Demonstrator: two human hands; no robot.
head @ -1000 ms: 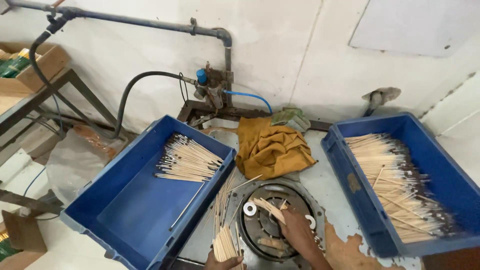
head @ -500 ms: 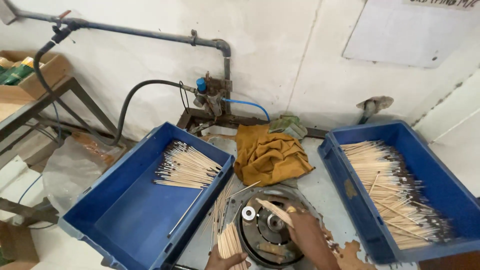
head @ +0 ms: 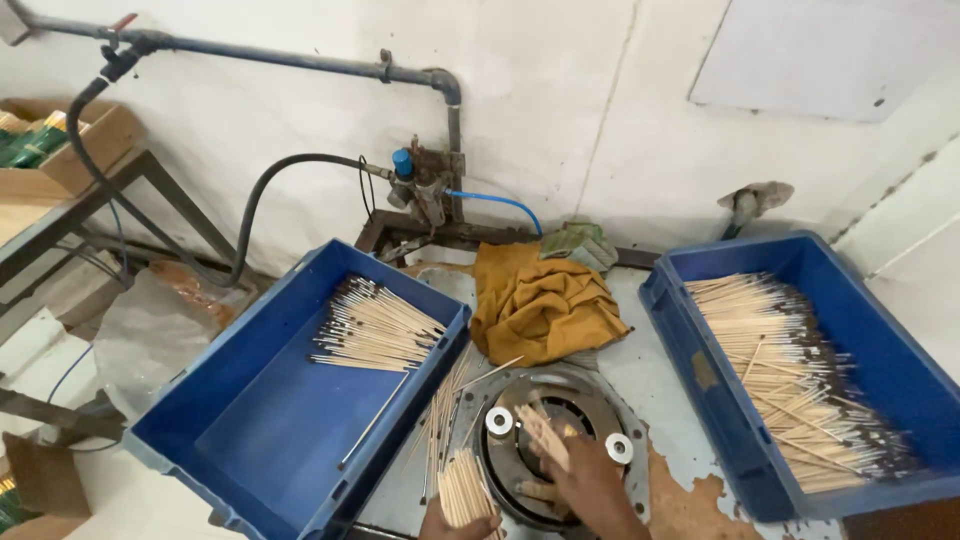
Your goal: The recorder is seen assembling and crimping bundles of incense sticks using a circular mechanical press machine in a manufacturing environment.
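My right hand [head: 588, 485] rests on a round metal fixture [head: 520, 395] at the bottom centre, holding a few thin wooden sticks [head: 543, 435] over its middle. My left hand [head: 448, 523] is barely in view at the bottom edge, gripping a bundle of wooden sticks [head: 467, 488] upright beside the fixture. More loose sticks [head: 445, 405] lie between the fixture and the left blue crate [head: 260, 450], which holds a small pile of dark-tipped sticks [head: 375, 328]. The right blue crate [head: 880, 370] holds a large heap of sticks [head: 790, 370].
A mustard cloth [head: 540, 305] lies behind the fixture, with a green rag [head: 580, 240] beyond it. A valve [head: 415, 185] with black and blue hoses hangs on the wall under a grey pipe [head: 300, 60]. A cardboard box [head: 60, 150] sits on a shelf at left.
The view has shifted down and right a little. My right hand has moved the few sticks over the middle of the fixture. My left hand keeps its bundle.
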